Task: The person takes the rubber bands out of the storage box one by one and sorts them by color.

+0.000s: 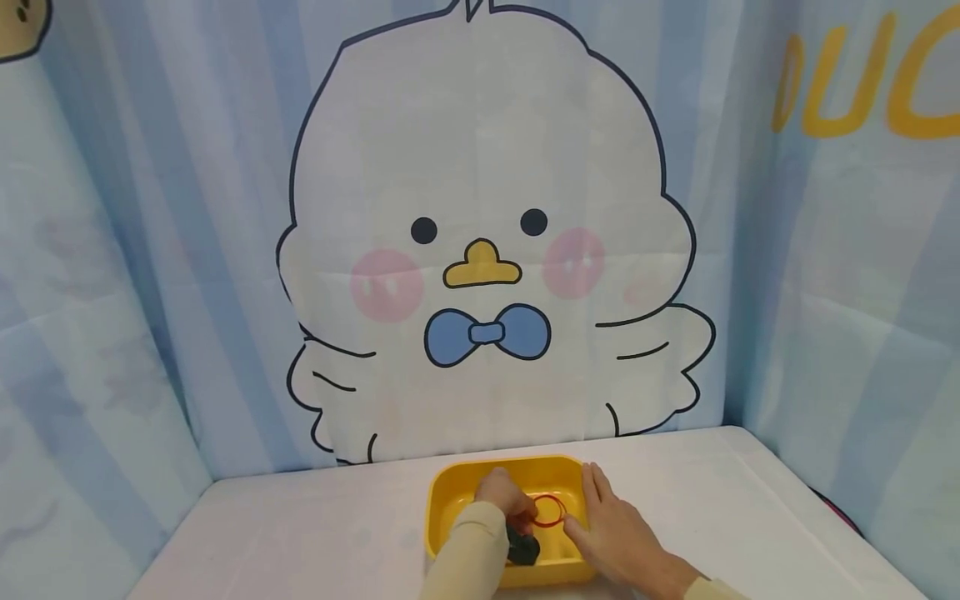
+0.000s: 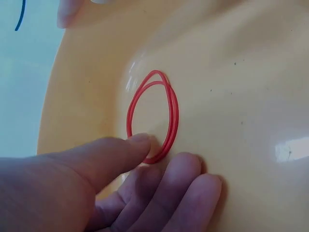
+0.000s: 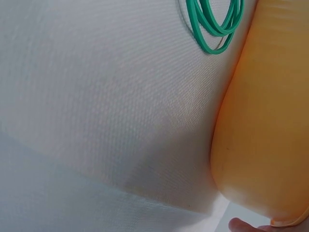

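From the head view we see our left hand point(image 1: 501, 493) reaching down into the yellow tray point(image 1: 450, 492) on the white worktop point(image 1: 300, 525), fingertips at the red rubber band point(image 1: 548, 510), while our right hand point(image 1: 611, 525) rests flat and relaxed along the tray's right rim, steadying it; a dark object point(image 1: 522, 548) lies in the tray near the front, partly hidden by the sleeve. From the left wrist view we find the red rubber band point(image 2: 153, 116) lying doubled on the tray floor, our thumb point(image 2: 116, 152) touching its lower end and the other fingers point(image 2: 178, 186) curled just beside it, so the pinch looks begun but not closed. To do this well, we judge we should slide the thumb under both strands and lift them together. From the right wrist view we see only the tray's outer wall point(image 3: 265, 121), a green rubber band point(image 3: 215, 24) on the worktop beside it, and one fingertip point(image 3: 241, 225).
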Demonstrator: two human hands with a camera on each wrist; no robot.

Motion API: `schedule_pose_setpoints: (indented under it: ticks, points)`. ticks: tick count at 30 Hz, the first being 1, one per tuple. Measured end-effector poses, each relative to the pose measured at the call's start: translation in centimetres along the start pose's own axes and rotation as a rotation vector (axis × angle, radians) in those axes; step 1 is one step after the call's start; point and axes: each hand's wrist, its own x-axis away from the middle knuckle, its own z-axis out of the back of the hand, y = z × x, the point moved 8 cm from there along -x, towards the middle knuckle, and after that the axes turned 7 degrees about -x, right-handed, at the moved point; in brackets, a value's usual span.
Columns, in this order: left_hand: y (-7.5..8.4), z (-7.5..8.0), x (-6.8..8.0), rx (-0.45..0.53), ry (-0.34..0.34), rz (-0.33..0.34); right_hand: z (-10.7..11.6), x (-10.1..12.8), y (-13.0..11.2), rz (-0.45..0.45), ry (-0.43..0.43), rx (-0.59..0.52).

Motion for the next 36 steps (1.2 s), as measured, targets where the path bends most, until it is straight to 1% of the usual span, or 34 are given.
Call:
schedule_pose_setpoints:
  ticks: [4, 9, 12, 16, 21, 26, 29, 32, 36]
  points:
    - [0.0, 0.1, 0.0, -0.045, 0.018, -0.009, -0.2, 0.0, 0.0, -0.013, -0.013, -0.008]
    - [0.5, 0.2, 0.1, -0.121, 0.068, -0.065, -0.1, 0.1, 0.0, -0.024, -0.015, -0.003]
    - [0.6, 0.3, 0.2, -0.150, 0.089, -0.079, 0.0, 0.1, 0.0, -0.026, -0.014, -0.004]
    - [0.7, 0.4, 0.3, -0.179, 0.093, -0.084, -0.1, 0.1, 0.2, -0.034, -0.021, -0.007]
    - [0.9, 0.3, 0.4, -0.219, 0.082, -0.098, -0.2, 0.1, 0.4, -0.039, -0.024, -0.010]
    - [1.0, 0.3, 0.3, -0.209, 0.088, -0.107, -0.2, 0.1, 0.3, -0.030, -0.019, -0.019]
    - [1.2, 0.6, 0.3, -0.160, 0.114, -0.113, -0.2, 0.1, 0.3, -0.027, -0.021, -0.019]
    - [1.6, 0.9, 0.3, -0.158, 0.157, -0.137, -0.2, 0.0, 0.3, -0.032, -0.026, -0.018]
    - [2.4, 1.1, 0.4, -0.246, 0.203, -0.168, -0.3, -0.1, 0.3, -0.044, -0.035, -0.016]
